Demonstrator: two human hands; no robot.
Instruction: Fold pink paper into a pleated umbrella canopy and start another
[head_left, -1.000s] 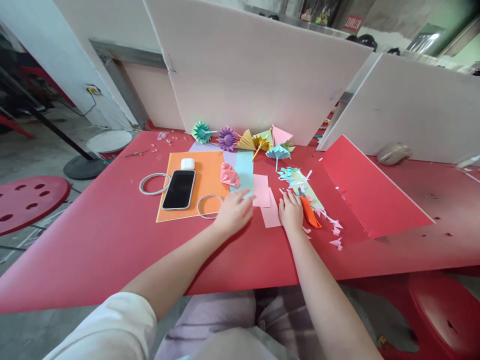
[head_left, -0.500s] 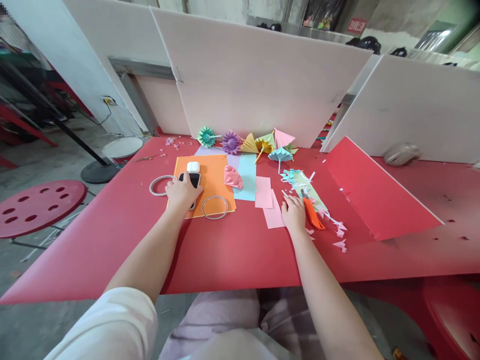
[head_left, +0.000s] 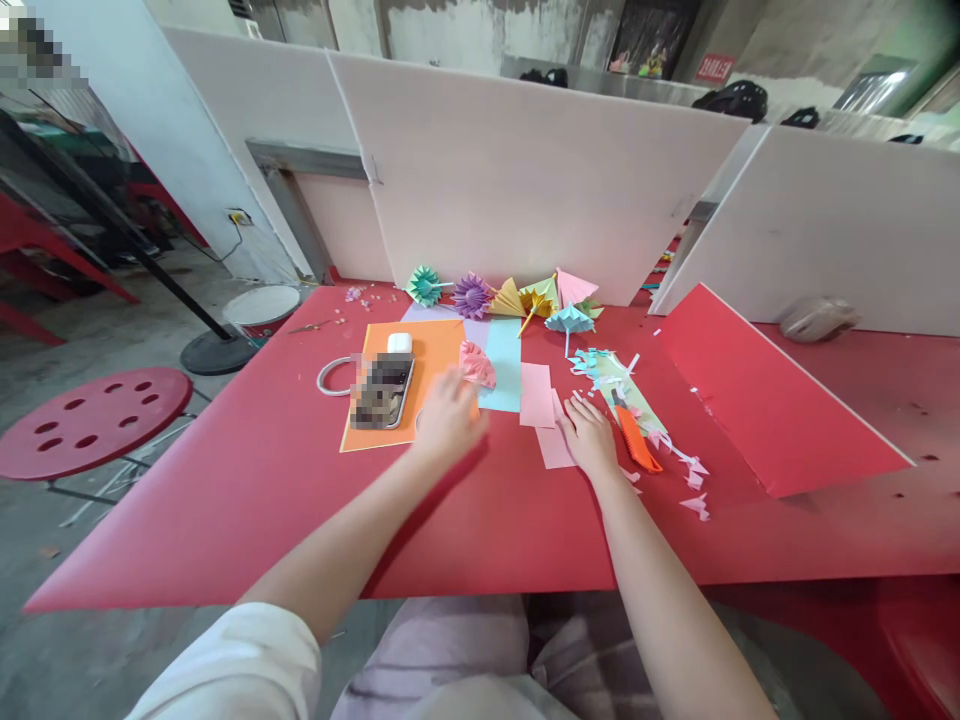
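Note:
My left hand (head_left: 452, 420) is over the right edge of the orange paper (head_left: 435, 340), just below the pleated pink paper fan (head_left: 477, 365). Motion smears its fingers, so I cannot tell whether they hold anything. A phone (head_left: 384, 390) lies on the orange paper, below a small white case (head_left: 400, 343). My right hand (head_left: 590, 436) lies flat on the table, fingers stretched out, beside the lower pink paper sheet (head_left: 555, 447) and touching its edge. Another pink sheet (head_left: 536, 395) overlaps that one. An orange utility knife (head_left: 637, 440) lies to the right of my right hand.
Folded paper umbrellas, one blue (head_left: 570, 318) and one purple (head_left: 472, 297), line the back by the white panel (head_left: 525, 180). Paper scraps (head_left: 697, 507) are scattered at right. A red board (head_left: 772, 400) leans up there. A white ring (head_left: 334, 377) lies at left.
My left hand has left the phone and moved right toward the pink fan, now partly covering the second ring. The right hand stays by the pink sheets. The view has shifted slightly.

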